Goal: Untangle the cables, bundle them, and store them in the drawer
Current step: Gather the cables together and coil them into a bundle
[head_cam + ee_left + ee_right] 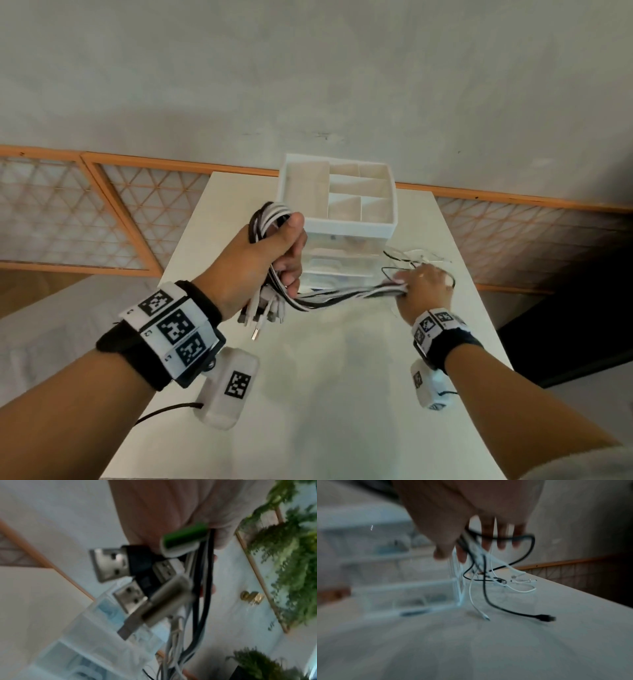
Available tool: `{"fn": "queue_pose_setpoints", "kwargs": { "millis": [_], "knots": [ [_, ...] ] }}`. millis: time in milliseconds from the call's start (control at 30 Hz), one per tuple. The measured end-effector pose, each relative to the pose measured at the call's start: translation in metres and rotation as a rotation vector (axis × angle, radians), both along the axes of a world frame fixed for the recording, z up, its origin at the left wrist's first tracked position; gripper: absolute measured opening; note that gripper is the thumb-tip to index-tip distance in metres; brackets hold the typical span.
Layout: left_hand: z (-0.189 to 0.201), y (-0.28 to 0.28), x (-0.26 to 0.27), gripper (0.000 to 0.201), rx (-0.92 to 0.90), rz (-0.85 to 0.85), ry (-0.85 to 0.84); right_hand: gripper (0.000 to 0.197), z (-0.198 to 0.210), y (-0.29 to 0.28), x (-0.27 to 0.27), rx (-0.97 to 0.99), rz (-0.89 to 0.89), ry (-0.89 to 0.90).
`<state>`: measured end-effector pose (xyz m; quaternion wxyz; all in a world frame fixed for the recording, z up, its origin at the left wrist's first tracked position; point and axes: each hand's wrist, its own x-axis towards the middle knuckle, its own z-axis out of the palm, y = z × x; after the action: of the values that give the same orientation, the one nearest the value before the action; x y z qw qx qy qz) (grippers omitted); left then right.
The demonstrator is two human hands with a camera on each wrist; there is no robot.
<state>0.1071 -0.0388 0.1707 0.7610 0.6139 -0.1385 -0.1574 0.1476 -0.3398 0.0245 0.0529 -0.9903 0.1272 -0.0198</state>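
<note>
Tightly, the left hand has its grip closed round the looped cables, USB plugs dangling below. The right hand pinches the same strands further along, their loose ends trailing on the counter beside the drawer unit. Those free ends could snag the unit's corner or knot again, should the next coil be pulled quickly.

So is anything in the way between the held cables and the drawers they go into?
Yes: the drawers of the drawer unit look closed. Both the left hand and right hand grip the cables, so neither is free to open one. Loose ends trail on the table.
</note>
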Motion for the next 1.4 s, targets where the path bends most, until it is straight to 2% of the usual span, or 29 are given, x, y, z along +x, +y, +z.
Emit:
{"fn": "queue_pose_setpoints", "kwargs": {
  "millis": [67, 100, 167, 233, 267, 367, 400, 433, 467, 500, 633, 800, 867, 933, 1000, 1033, 1100, 1133, 1167, 1267, 1333, 1400],
  "knots": [
    [-0.009, 0.001, 0.000, 0.053, 0.205, 0.054, -0.113, 0.053, -0.020, 0.000, -0.016, -0.053, 0.084, 0.371],
    [-0.015, 0.001, 0.001, 0.056, 0.297, 0.076, -0.168, 0.071, -0.025, 0.003, -0.022, -0.010, 0.111, 0.480],
    [-0.023, 0.001, 0.001, 0.055, 0.426, 0.131, -0.212, 0.096, -0.018, 0.013, -0.028, 0.055, 0.173, 0.529],
    [-0.027, 0.000, 0.001, 0.053, 0.483, 0.207, -0.190, 0.104, 0.006, 0.029, -0.029, 0.056, 0.283, 0.461],
    [-0.027, -0.001, 0.002, 0.052, 0.480, 0.232, -0.178, 0.103, 0.020, 0.038, -0.028, 0.130, 0.356, 0.393],
    [-0.023, -0.011, 0.003, 0.059, 0.334, 0.176, -0.139, 0.094, 0.066, 0.073, -0.035, 0.607, 0.564, 0.232],
    [-0.021, -0.015, 0.002, 0.059, 0.271, 0.144, -0.120, 0.084, 0.079, 0.088, -0.041, 0.716, 0.602, 0.231],
    [-0.017, -0.018, 0.001, 0.056, 0.223, 0.112, -0.106, 0.065, 0.086, 0.102, -0.046, 0.750, 0.634, 0.236],
    [-0.014, -0.019, -0.001, 0.052, 0.193, 0.076, -0.096, 0.045, 0.088, 0.113, -0.050, 0.729, 0.652, 0.231],
    [-0.012, -0.020, -0.003, 0.049, 0.173, 0.040, -0.089, 0.035, 0.087, 0.121, -0.051, 0.697, 0.664, 0.215],
    [-0.011, -0.020, -0.007, 0.046, 0.228, -0.028, -0.010, 0.010, 0.073, 0.123, -0.046, 0.502, 0.609, 0.193],
    [-0.023, -0.010, -0.011, 0.048, 0.535, -0.022, 0.081, 0.035, 0.078, 0.095, -0.038, 0.154, 0.378, 0.151],
    [-0.030, -0.007, -0.014, 0.049, 0.717, -0.042, 0.046, 0.038, 0.080, 0.089, -0.038, 0.130, 0.357, 0.095],
    [-0.039, -0.010, -0.017, 0.052, 0.944, -0.134, -0.041, 0.032, 0.085, 0.094, -0.039, 0.139, 0.366, 0.045],
    [-0.048, -0.017, -0.018, 0.045, 1.077, -0.212, -0.070, 0.025, 0.090, 0.100, -0.039, 0.142, 0.379, -0.008],
    [-0.051, -0.020, -0.019, 0.035, 1.083, -0.206, -0.063, 0.026, 0.092, 0.102, -0.040, 0.142, 0.389, -0.036],
    [-0.054, -0.021, -0.017, 0.016, 1.078, -0.128, -0.093, 0.032, 0.096, 0.099, -0.040, 0.168, 0.400, -0.078],
    [-0.054, -0.019, -0.016, 0.014, 1.071, -0.065, -0.135, 0.032, 0.099, 0.095, -0.040, 0.226, 0.400, -0.088],
    [-0.057, -0.016, -0.014, 0.015, 1.031, 0.027, -0.160, 0.029, 0.104, 0.088, -0.040, 0.313, 0.403, -0.083],
    [-0.064, -0.002, -0.008, 0.020, 0.726, 0.293, -0.010, 0.016, 0.112, 0.067, -0.041, 0.641, 0.440, 0.017],
    [-0.065, 0.001, -0.005, 0.026, 0.577, 0.352, 0.032, 0.011, 0.112, 0.059, -0.046, 0.868, 0.426, 0.014],
    [-0.062, -0.004, -0.006, 0.039, 0.488, 0.373, 0.003, 0.013, 0.109, 0.064, -0.051, 1.015, 0.406, -0.079]
  ]
}}
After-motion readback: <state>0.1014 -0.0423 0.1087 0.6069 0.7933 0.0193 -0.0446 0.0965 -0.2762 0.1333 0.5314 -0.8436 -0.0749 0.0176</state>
